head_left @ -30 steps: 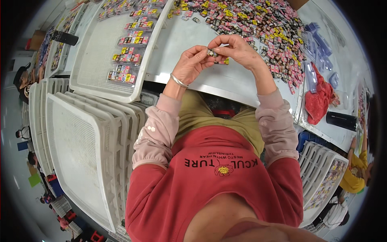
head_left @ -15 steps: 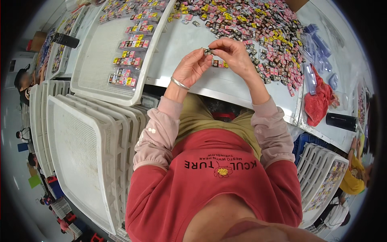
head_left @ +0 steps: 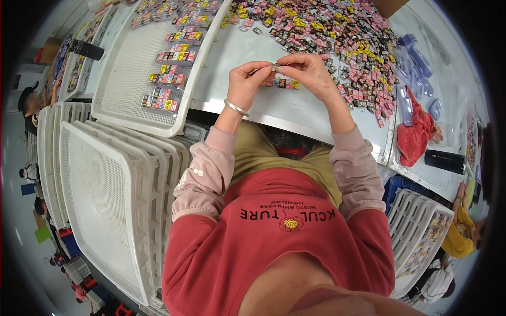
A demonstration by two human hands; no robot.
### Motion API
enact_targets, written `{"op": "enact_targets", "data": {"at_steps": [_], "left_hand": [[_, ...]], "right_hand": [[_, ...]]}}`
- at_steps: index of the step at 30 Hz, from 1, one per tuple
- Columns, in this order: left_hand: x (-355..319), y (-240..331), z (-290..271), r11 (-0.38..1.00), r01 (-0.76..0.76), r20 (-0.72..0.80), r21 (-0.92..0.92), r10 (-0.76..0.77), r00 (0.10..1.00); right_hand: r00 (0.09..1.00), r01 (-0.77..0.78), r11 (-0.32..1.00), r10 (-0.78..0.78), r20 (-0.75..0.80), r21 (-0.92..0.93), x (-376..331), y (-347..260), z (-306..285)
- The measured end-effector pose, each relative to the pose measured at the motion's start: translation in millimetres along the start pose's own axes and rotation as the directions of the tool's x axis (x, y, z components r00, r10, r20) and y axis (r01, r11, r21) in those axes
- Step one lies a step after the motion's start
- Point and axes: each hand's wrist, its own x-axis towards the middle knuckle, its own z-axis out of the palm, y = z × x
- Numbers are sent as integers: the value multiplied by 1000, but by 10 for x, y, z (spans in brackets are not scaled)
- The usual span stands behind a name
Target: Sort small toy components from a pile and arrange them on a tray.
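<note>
My left hand (head_left: 243,86) and my right hand (head_left: 312,78) meet above the near part of the white table (head_left: 226,63). Thumbs and fingertips of both are closed on one small block-like piece (head_left: 275,67), mostly covered by the fingers. Just below the hands, a short row of pink, black and yellow pieces (head_left: 287,83) lies on the table, partly hidden by my left hand. Beyond and to the right spreads a big loose heap of similar small printed pieces (head_left: 342,45).
At left, a white perforated tray (head_left: 118,87) holds several clear packs of pieces (head_left: 167,76). More white trays (head_left: 100,200) are stacked below it. On the right are clear plastic packs (head_left: 419,58), a red cloth (head_left: 414,131) and a black cylinder (head_left: 445,161). Other people work nearby.
My left hand has turned, its fingers now curled in toward the right fingertips. The held piece, dark on top before, is now more covered. The tray and heap look the same.
</note>
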Motion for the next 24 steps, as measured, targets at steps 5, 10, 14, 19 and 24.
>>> {"op": "enact_targets", "data": {"at_steps": [5, 10, 14, 19, 24], "left_hand": [[58, -9, 15, 975, -153, 32, 163, 150, 988], [96, -21, 1, 940, -248, 71, 233, 237, 969], [126, -20, 2, 932, -273, 107, 240, 254, 961], [120, -19, -108, 947, -213, 98, 241, 194, 976], [-63, -221, -299, 304, -543, 294, 783, 588, 753]], "right_hand": [[985, -92, 937, 136, 110, -336, 79, -72, -70], [965, -145, 987, 157, 210, -71, 118, -37, -133], [952, -217, 976, 211, 224, 2, 172, 7, -171], [984, -59, 984, 86, 158, -168, 202, 113, -116], [999, 37, 826, -23, 31, -562, 202, 237, -10]]}}
